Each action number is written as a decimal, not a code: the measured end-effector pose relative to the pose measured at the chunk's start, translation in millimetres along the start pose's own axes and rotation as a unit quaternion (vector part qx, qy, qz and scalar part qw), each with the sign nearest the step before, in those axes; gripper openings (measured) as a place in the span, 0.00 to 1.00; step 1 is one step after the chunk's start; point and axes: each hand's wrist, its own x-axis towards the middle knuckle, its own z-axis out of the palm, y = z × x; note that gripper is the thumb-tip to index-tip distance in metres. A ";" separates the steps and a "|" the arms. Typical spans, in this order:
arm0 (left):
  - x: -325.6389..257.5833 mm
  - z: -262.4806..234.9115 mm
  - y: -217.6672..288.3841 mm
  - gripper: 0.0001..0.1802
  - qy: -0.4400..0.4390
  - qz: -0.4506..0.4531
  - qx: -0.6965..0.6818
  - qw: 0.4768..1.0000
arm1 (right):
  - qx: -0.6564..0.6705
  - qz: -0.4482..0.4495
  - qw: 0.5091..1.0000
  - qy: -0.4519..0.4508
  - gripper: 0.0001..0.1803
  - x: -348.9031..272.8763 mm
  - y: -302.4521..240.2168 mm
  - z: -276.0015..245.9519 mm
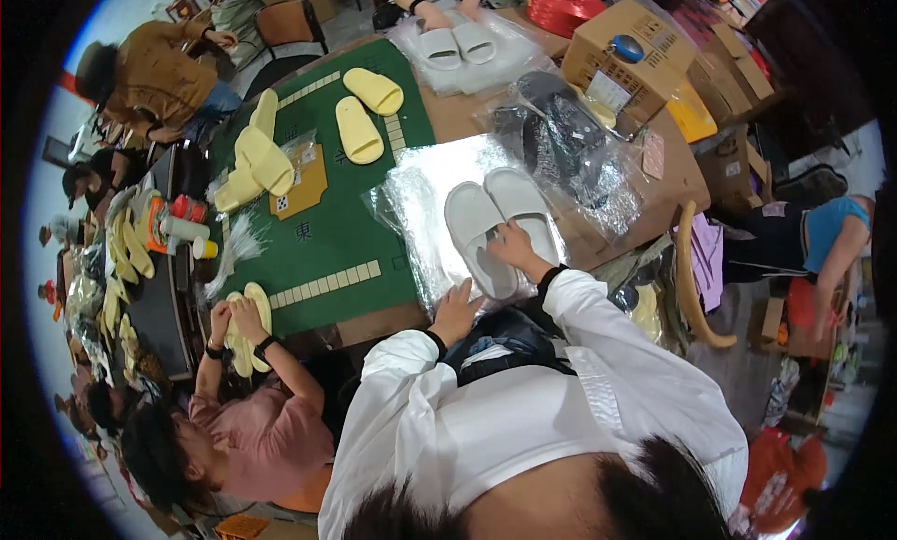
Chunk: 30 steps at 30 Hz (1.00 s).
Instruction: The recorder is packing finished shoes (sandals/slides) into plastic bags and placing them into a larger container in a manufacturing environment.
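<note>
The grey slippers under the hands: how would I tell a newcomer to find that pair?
Start at the green mat on the table; just right of it lies a stack of shiny clear plastic bags. The grey slippers lie side by side on that stack, the right hand on them, the left hand at the stack's near edge. The pairs on the mat are yellow.

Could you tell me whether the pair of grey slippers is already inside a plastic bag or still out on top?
Out: the grey slippers lie side by side on the clear bags, uncovered, right hand on them.
</note>
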 end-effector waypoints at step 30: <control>26.6 -18.5 -31.7 0.15 0.041 0.096 0.146 0.984 | 0.352 0.120 0.927 -0.050 0.09 -190.5 7.5 -53.0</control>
